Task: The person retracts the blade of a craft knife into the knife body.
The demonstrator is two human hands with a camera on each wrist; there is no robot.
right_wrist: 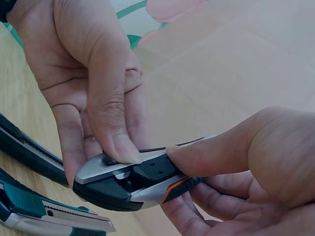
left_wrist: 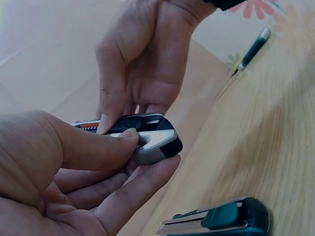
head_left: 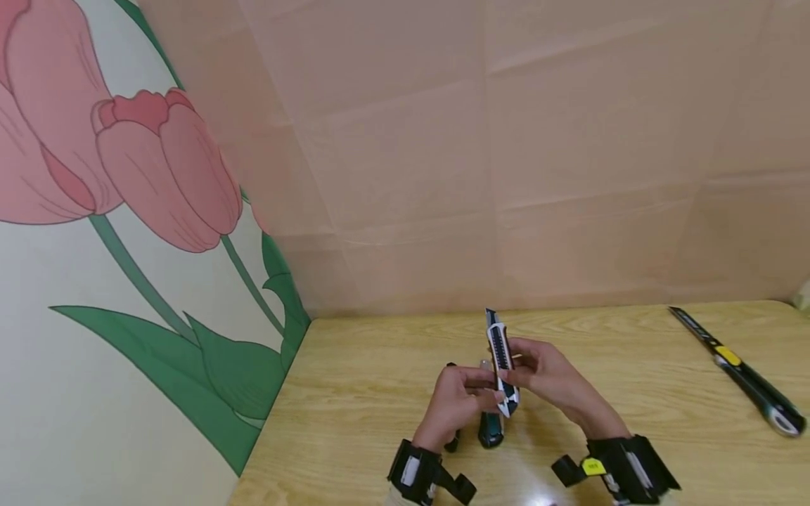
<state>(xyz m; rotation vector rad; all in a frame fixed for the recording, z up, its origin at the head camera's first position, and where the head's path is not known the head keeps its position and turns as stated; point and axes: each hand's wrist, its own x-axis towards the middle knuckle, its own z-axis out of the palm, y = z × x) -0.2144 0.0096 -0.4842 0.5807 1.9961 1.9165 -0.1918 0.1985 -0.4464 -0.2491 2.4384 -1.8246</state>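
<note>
Both hands hold a silver-and-black utility knife [head_left: 502, 358] above the table, its blade end pointing away from the body. My left hand [head_left: 458, 400] pinches the rounded rear end between thumb and fingers. Farther up the body, my right hand [head_left: 547, 372] grips it, and in the right wrist view its thumb [right_wrist: 211, 155] rests at the ribbed black slider [right_wrist: 156, 168]. An orange line shows along the handle there. Below the hands lies a green utility knife [left_wrist: 221, 217] on the wood surface. Beside it a dark, curved knife [right_wrist: 29, 150] is partly hidden by the left hand.
A long black utility knife with a yellow part [head_left: 737, 369] lies at the right of the wooden table [head_left: 354, 422]. Behind the table hangs a creased pinkish-beige sheet [head_left: 506, 154]. On the left is a wall [head_left: 63, 393] painted with tulips.
</note>
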